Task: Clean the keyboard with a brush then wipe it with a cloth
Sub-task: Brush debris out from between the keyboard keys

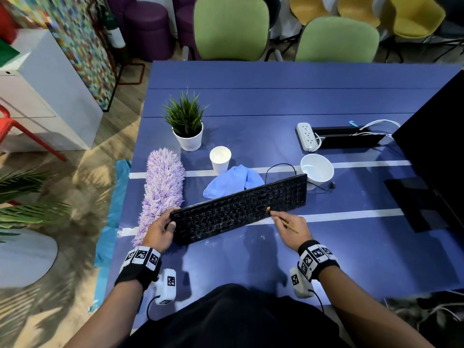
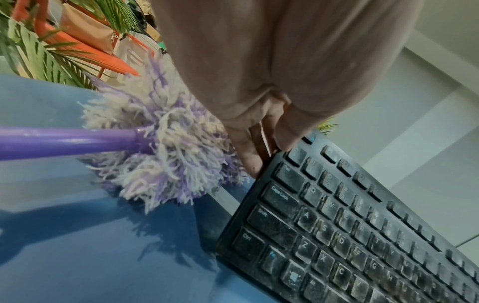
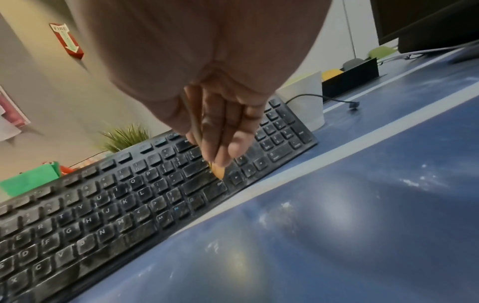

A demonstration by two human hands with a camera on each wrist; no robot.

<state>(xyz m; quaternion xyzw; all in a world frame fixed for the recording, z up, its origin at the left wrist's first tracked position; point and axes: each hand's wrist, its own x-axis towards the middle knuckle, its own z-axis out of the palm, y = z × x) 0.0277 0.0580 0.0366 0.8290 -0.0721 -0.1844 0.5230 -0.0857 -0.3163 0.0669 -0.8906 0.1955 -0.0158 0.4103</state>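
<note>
Keyboard (image 3: 145, 205) (Caps Lock, Shift, Ctrl legible), brush (image 3: 217, 171) on keys, FIRE sign (image 3: 66, 40)

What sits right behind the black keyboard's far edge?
Behind the dusty black keyboard lie a crumpled light-blue cloth, partly hidden by the keyboard's raised far edge, and a white bowl. The bowl's base is covered.

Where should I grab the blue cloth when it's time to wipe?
Pinch the blue cloth at its raised, bunched middle, coming down from above. Its near edge is tucked behind the keyboard and the paper cup stands right at its far side, so the top is probably the easiest way in.
</note>
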